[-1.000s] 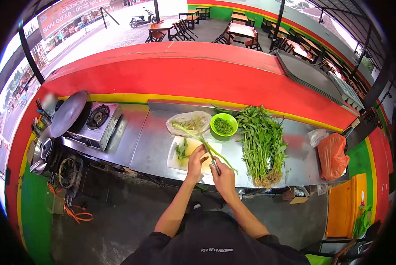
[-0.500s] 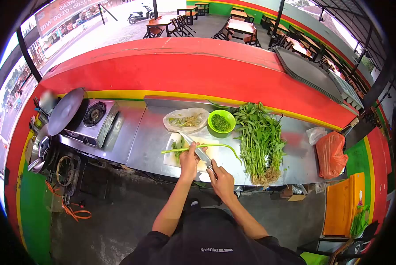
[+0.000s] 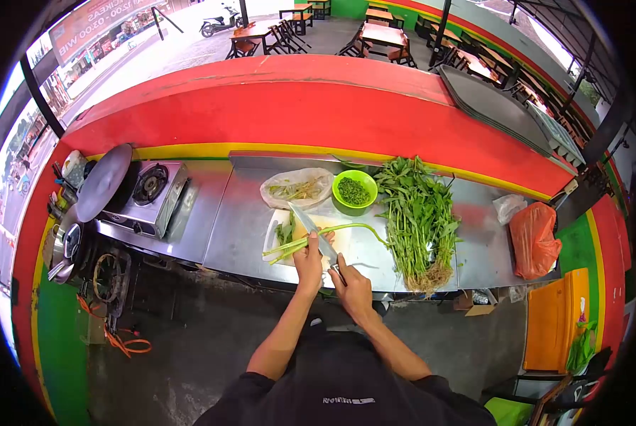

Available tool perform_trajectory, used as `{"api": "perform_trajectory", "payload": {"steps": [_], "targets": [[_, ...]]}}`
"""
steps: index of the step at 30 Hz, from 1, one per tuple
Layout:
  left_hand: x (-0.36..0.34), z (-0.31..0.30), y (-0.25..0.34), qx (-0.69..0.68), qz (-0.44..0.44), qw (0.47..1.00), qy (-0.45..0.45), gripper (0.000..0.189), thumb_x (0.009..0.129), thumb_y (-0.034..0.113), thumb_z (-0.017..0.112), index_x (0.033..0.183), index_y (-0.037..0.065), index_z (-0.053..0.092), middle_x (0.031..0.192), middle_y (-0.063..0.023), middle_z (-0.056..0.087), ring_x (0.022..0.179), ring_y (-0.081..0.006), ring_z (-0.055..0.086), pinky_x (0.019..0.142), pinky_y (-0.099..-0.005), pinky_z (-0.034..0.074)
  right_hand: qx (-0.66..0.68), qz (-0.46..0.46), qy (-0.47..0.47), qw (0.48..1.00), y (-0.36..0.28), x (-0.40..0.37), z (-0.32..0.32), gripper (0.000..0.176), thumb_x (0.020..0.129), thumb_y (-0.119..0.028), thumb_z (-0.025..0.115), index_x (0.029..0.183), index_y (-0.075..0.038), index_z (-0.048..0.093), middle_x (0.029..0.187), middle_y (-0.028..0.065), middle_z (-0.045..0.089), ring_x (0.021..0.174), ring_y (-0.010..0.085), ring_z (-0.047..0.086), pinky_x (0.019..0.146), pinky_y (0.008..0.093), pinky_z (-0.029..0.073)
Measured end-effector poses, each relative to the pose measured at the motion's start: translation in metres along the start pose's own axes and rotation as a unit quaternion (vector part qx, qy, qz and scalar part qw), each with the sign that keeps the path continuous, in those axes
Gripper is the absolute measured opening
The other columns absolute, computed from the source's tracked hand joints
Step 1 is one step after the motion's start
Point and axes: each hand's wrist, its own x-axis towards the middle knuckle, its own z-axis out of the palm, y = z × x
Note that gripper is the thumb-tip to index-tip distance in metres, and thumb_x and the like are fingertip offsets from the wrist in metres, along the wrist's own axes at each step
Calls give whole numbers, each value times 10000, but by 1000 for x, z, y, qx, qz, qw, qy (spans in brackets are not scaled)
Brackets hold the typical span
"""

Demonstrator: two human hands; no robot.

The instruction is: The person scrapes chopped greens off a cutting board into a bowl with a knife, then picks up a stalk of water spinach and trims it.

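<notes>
**Stems pinned on board, knife laid across them**

I see my left hand (image 3: 309, 257) curled down over the stems (image 3: 348, 228), pinning them to the cutting board (image 3: 272, 224). The right hand (image 3: 348, 282) is closed tight round the handle of the knife (image 3: 309, 228).

The stems are long, thin, pale green and smooth. Their long axis runs roughly crosswise in front of the left hand: cut ends are out past the left hand's outer side and a bit nearer me, and the far end curves off beyond the right hand toward the bundle of greens (image 3: 421, 216). The knife has a flat grey metal blade with its tip pointing away from me and to the left, and it crosses the stems just beyond the left fingertips.

The board is a pale flat rectangle on the steel counter (image 3: 236, 220). Beyond the hands are a round bright green bowl (image 3: 353, 202) of chopped bits and a crinkled clear plastic bag (image 3: 279, 193) of scraps. The leafy bundle, with roots toward me, is just past the right hand.

Half a second ago the stems lay level. Now the left end has dipped toward me, and the left hand has pulled slightly closer to me. The knife's angle is about the same.
</notes>
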Motion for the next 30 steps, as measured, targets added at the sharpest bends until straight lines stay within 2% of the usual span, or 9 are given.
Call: {"api": "perform_trajectory", "payload": {"steps": [9, 16, 21, 24, 25, 30], "targets": [[0, 0, -3, 9, 28, 998, 50, 440, 1059, 305, 448, 1161, -117, 521, 1014, -257, 685, 980, -265, 698, 906, -354, 560, -28, -1, 9, 1000, -12, -2, 0, 455, 900, -230, 705, 1282, -3, 609, 749, 153, 643, 586, 307, 614, 519, 408, 468], [4, -3, -13, -5, 37, 997, 73, 443, 1059, 316, 450, 1130, -105, 567, 1006, -229, 698, 951, -253, 699, 890, -351, 561, -50, 3, 3, 999, -11, -4, 2, 453, 891, -219, 716, 1276, -5, 615, 720, 142, 626, 567, 288, 610, 499, 399, 458], [7, 1, -11, -42, 32, 994, 91, 445, 1063, 313, 445, 1122, -101, 595, 992, -194, 705, 952, -231, 696, 885, -316, 543, -49, -5, 11, 999, -3, -5, 6, 449, 885, -214, 723, 1273, -14, 618, 736, 142, 638, 579, 294, 616, 508, 394, 471], [12, -5, -6, -45, 46, 996, 64, 465, 1067, 318, 436, 1159, -110, 591, 1054, -201, 694, 988, -220, 682, 892, -301, 535, -43, -8, 21, 999, 2, -4, 6, 447, 885, -211, 723, 1274, -16, 618, 742, 137, 641, 585, 289, 618, 510, 392, 473], [14, -7, -5, -47, 30, 998, 42, 456, 1062, 303, 447, 1182, -126, 544, 1157, -236, 649, 1073, -290, 667, 956, -351, 532, -36, -11, 28, 999, 3, -4, 6, 446, 885, -209, 723, 1273, -15, 619, 742, 133, 640, 586, 284, 617, 510, 391, 472], [15, -5, -5, -32, 40, 998, 32, 469, 1059, 311, 458, 1193, -131, 542, 1181, -238, 642, 1085, -283, 663, 954, -346, 528, -32, 5, 25, 999, 1, -1, 5, 457, 897, -241, 710, 1279, -11, 612, 731, 121, 646, 579, 280, 632, 502, 391, 490]]}}
